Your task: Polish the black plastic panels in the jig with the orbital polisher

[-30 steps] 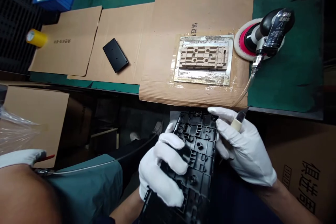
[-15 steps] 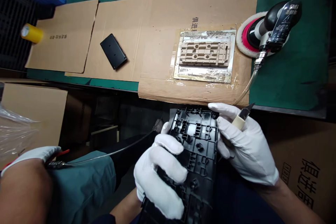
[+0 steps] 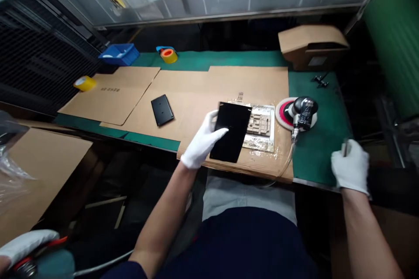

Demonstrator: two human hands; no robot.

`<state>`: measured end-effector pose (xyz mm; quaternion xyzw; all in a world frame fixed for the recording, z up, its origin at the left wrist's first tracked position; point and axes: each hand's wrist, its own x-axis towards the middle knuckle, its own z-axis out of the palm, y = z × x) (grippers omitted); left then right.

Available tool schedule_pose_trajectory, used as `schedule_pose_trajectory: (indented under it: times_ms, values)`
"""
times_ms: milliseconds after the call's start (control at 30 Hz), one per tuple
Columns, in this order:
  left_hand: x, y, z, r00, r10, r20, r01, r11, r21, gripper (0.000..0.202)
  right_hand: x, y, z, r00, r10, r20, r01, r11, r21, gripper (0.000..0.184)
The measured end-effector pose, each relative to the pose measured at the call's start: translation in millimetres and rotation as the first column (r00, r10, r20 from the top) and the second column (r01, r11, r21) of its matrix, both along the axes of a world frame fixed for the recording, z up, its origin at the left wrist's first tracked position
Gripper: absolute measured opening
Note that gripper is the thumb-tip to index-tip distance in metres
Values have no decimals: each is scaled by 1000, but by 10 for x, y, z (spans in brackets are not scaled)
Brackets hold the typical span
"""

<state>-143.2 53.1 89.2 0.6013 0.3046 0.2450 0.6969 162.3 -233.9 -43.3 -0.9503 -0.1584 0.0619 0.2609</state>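
My left hand (image 3: 203,141), in a white glove, grips a glossy black plastic panel (image 3: 232,131) by its left edge and holds it smooth side up over the front of the cardboard sheet (image 3: 196,96), just left of the tan ribbed fixture (image 3: 262,123). My right hand (image 3: 351,165), also gloved, is closed round a small knife (image 3: 344,148) over the green mat's (image 3: 314,148) front right corner, apart from the panel.
A pneumatic polisher (image 3: 297,113) with a hose lies right of the fixture. A small black cover (image 3: 162,110) rests on the cardboard. Yellow tape rolls (image 3: 84,83), a blue bin (image 3: 119,54) and a cardboard box (image 3: 312,43) stand farther back. Another person's gloved hand (image 3: 26,244) shows at the lower left.
The panel was in my lap, ribbed side up, held by both hands. Now my left hand alone has carried it up over the bench, smooth side up. My right hand moved off right with the knife.
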Motion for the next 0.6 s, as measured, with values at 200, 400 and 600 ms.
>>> schedule_pose_trajectory:
  times_ms: [200, 400, 600]
  values:
    - [1292, 917, -308, 614, -652, -445, 785, 563, 259, 50, -104, 381, -162, 995, -96, 34, 99, 989, -113, 67]
    - [1510, 793, -657, 528, -274, -803, 849, 191, 493, 68, -133, 410, -155, 996, -89, 27, 91, 989, -114, 66]
    - [1115, 748, -863, 536, -217, -816, 840, 42, 541, 108, -191, 582, -19, 978, -76, 193, 83, 996, -29, 66]
